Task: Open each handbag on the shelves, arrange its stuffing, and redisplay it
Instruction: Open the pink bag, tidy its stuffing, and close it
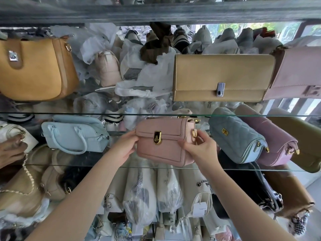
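A small pink handbag (165, 141) with a gold clasp stands on the middle glass shelf (260, 169), its flap closed. My left hand (124, 146) grips its left side, fingers curled behind the bag. My right hand (199, 147) holds the right end, thumb on the front and fingers near the gold strap ring. The bag's base rests close to the shelf's front edge.
A light blue handbag (74, 134) stands to the left, a quilted grey-blue bag (236, 136) and a mauve bag (271, 138) to the right. Above are a tan bag (34, 70), a beige clutch (220, 77) and a pale pink bag (298, 72). Another person's hand (10, 150) is at far left.
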